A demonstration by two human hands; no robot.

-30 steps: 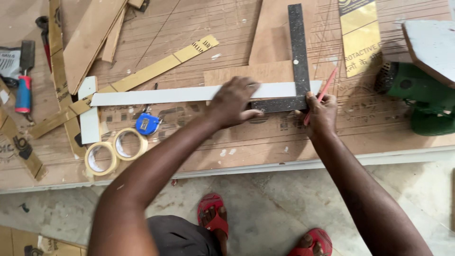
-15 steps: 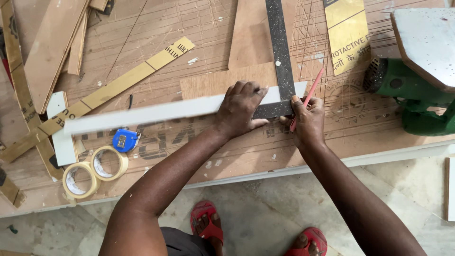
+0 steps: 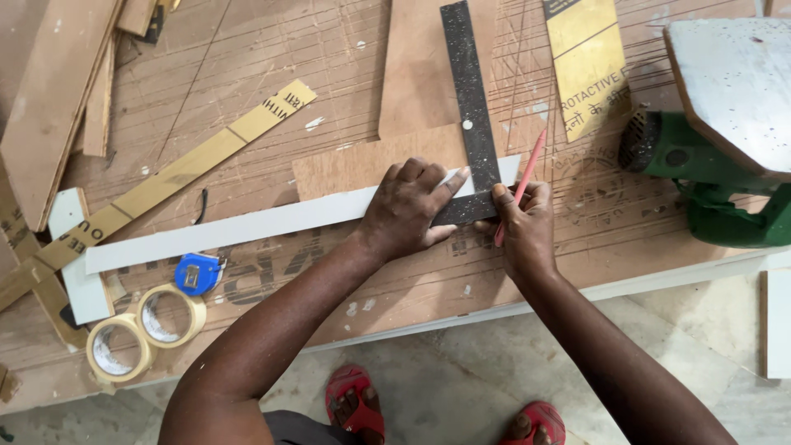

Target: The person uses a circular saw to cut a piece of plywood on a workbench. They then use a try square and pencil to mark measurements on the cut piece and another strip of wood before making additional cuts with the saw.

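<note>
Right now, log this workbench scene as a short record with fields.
Left hand: left hand pressed flat on the dark metal square, pinning it over the white strip
Right hand: right hand holds a red pencil beside the square's blade
Strip: lies lengthwise across the scratched wooden bench
Near left end: blue tape measure and two rolls of masking tape
Far right: green power tool, partly under a white board
Below: red sandals on the floor

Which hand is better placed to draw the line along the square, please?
Right, probably. The right hand holds the red pencil beside the square, while the left hand presses the square onto the white strip.
</note>
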